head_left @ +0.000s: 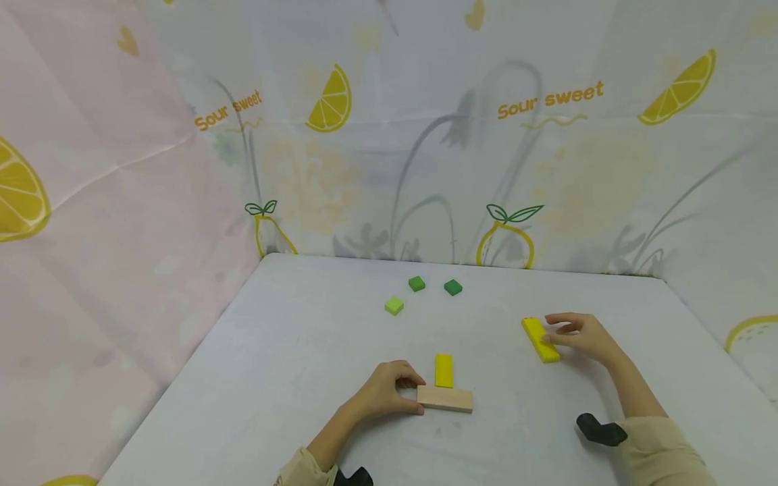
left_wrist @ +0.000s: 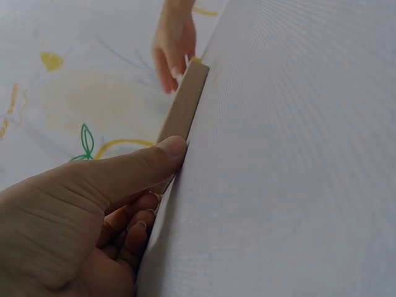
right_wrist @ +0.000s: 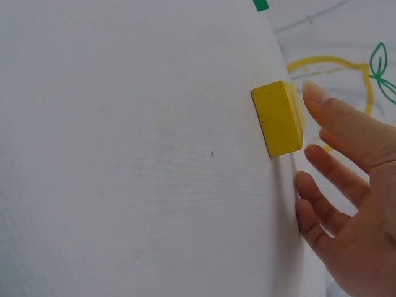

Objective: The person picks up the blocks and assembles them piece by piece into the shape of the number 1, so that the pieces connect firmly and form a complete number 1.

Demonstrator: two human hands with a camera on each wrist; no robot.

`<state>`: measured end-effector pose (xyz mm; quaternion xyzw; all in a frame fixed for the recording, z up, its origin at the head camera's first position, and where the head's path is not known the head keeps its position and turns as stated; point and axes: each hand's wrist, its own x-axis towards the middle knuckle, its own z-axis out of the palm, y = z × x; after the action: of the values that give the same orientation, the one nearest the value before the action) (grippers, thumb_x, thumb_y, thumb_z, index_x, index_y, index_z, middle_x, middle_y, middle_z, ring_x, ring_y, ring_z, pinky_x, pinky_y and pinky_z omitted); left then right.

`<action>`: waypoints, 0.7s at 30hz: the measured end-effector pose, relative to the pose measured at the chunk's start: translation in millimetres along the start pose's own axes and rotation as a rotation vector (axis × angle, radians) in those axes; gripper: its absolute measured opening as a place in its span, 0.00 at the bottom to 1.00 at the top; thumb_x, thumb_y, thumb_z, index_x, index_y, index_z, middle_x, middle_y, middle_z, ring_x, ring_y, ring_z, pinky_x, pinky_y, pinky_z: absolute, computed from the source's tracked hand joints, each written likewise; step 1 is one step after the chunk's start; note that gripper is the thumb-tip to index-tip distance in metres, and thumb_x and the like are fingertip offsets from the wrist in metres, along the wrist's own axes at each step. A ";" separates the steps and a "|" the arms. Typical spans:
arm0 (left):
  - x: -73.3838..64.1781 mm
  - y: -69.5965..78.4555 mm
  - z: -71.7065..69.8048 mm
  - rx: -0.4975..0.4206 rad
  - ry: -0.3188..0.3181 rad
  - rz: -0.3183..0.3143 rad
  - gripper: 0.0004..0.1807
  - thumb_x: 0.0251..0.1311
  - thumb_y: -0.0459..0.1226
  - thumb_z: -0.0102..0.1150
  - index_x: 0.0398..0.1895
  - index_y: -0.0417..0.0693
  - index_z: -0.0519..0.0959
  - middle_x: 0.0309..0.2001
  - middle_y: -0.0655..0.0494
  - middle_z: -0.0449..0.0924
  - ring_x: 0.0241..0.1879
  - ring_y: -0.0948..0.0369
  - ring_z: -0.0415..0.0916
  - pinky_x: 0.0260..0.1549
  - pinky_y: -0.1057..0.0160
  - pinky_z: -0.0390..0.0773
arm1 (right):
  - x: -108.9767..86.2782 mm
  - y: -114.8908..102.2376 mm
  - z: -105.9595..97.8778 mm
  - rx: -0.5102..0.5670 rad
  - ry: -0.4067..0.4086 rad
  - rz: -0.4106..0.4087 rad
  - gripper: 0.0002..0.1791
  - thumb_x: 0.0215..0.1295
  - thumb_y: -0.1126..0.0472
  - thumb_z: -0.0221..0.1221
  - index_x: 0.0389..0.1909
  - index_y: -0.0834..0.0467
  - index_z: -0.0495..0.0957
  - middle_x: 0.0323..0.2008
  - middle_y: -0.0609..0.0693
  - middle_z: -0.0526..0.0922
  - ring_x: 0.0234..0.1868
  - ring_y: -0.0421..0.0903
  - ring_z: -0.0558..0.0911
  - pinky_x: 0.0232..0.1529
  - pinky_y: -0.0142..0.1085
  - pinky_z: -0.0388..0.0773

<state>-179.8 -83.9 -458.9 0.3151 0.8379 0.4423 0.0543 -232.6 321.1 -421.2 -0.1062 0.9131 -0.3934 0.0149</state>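
My left hand (head_left: 384,389) pinches the left end of a plain wooden block (head_left: 448,399) between thumb and fingers. This block lies crosswise on the white table. Just behind it is a short yellow block (head_left: 444,370), pointing away from me and meeting its back side in the head view. Farther right, a longer yellow block (head_left: 539,339) lies at a slant on the table. My right hand (head_left: 582,336) is beside it, thumb and fingers spread apart. In the right wrist view, the thumb hovers by the top of the yellow block (right_wrist: 275,119), with a gap between them.
Toward the back of the table (head_left: 292,324) lie a light green block (head_left: 394,306), a mid-green block (head_left: 416,283) and a dark green block (head_left: 452,287). A cloth wall (head_left: 389,169) printed with lemons rises along the table's back edge.
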 end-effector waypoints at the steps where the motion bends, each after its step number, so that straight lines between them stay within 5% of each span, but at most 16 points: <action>1: 0.0 0.2 -0.4 0.001 0.000 0.001 0.19 0.38 0.36 0.77 0.37 0.41 0.84 0.35 0.56 0.80 0.33 0.71 0.69 0.36 0.71 0.73 | 0.7 -0.1 -0.4 0.000 -0.013 -0.004 0.26 0.56 0.59 0.65 0.53 0.70 0.75 0.51 0.69 0.76 0.45 0.58 0.77 0.40 0.42 0.75; 10: -0.3 -0.3 -0.5 -0.003 -0.006 0.004 0.19 0.38 0.37 0.76 0.37 0.41 0.83 0.35 0.56 0.80 0.33 0.70 0.69 0.36 0.71 0.73 | 10.9 -6.9 -11.0 -0.032 -0.210 -0.021 0.36 0.52 0.57 0.68 0.59 0.70 0.68 0.54 0.70 0.73 0.41 0.50 0.76 0.39 0.39 0.73; 21: -0.4 -1.8 0.0 -0.012 -0.002 0.005 0.19 0.38 0.37 0.77 0.37 0.41 0.84 0.34 0.58 0.80 0.33 0.70 0.69 0.35 0.71 0.72 | 19.3 -8.3 -12.9 -0.086 -0.349 0.013 0.44 0.47 0.56 0.71 0.64 0.68 0.63 0.56 0.71 0.68 0.45 0.56 0.72 0.44 0.46 0.71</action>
<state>-180.3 -84.9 -460.4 0.3175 0.8342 0.4474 0.0558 -251.3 320.8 -405.3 -0.1675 0.9132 -0.3297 0.1709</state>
